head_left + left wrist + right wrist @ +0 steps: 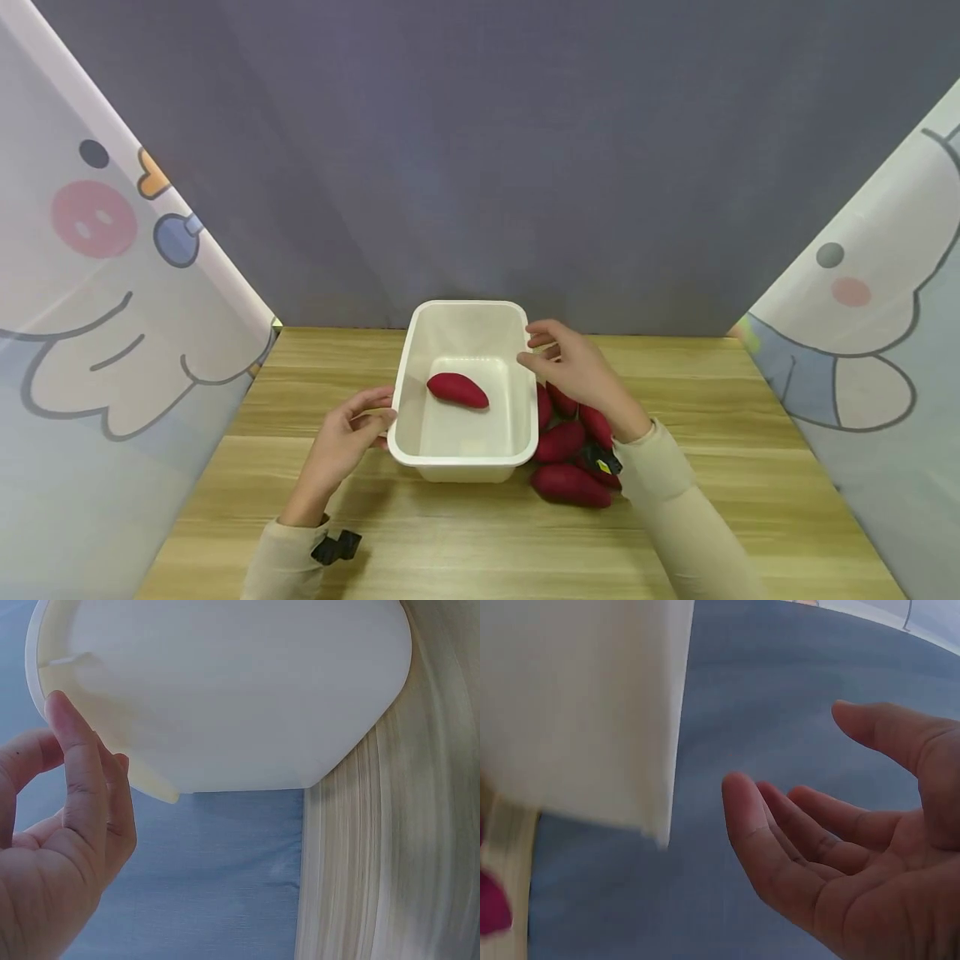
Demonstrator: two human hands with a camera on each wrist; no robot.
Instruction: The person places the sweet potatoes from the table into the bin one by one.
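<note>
A white plastic tub (pixel 462 460) stands upright on the table, and one red sweet potato (pixel 457 390) lies inside on its floor. My left hand (pixel 349 433) is at the tub's left side. In the left wrist view its fingertips (pixel 63 712) meet the outer wall just under the rim, with the fingers loosely bent. Over the tub's right rim hovers my right hand (pixel 573 367), thumb and fingers spread apart. The right wrist view shows that hand holding nothing, with a gap between its fingers (pixel 746 810) and the tub wall (pixel 585 712).
Several more red sweet potatoes (pixel 572 486) are heaped on the wooden table (pixel 450 542) right of the tub, partly under my right forearm. A grey cloth (pixel 480 167) hangs behind the table. Cartoon-printed panels (pixel 97 333) stand on both sides.
</note>
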